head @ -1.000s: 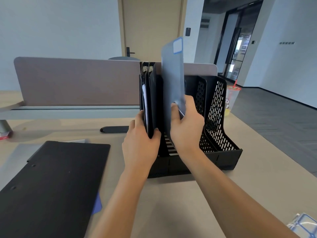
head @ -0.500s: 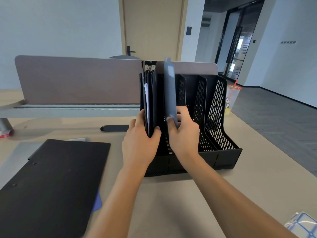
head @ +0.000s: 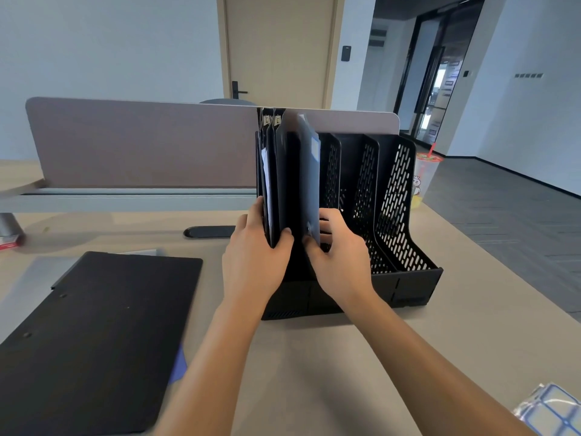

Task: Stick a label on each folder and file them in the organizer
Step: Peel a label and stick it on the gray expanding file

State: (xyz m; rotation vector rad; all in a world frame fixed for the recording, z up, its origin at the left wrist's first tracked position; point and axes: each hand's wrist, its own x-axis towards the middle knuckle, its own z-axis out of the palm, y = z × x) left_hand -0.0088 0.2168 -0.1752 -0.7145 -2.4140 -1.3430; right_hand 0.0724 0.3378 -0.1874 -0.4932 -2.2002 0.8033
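Note:
A black mesh organizer [head: 405,275] stands on the desk in front of me. Black folders [head: 273,171] stand upright in its leftmost slot, and my left hand [head: 254,262] grips their near edges. A blue-grey folder [head: 309,171] with a white label near its top stands in the same slot, just right of the black ones. My right hand [head: 339,259] pinches its lower near edge. A black folder [head: 94,335] lies flat on the desk at the left. A sheet of blue-bordered labels [head: 550,410] lies at the bottom right corner.
A desk divider panel [head: 141,143] runs behind the organizer. A drink cup with a straw [head: 424,174] stands behind the organizer's right side. A grey sheet [head: 28,278] lies under the flat black folder. The desk's right edge drops to the floor.
My right hand has lowered the blue-grey folder from above the organizer down into the slot beside the black folders. My left hand has kept holding the black folders.

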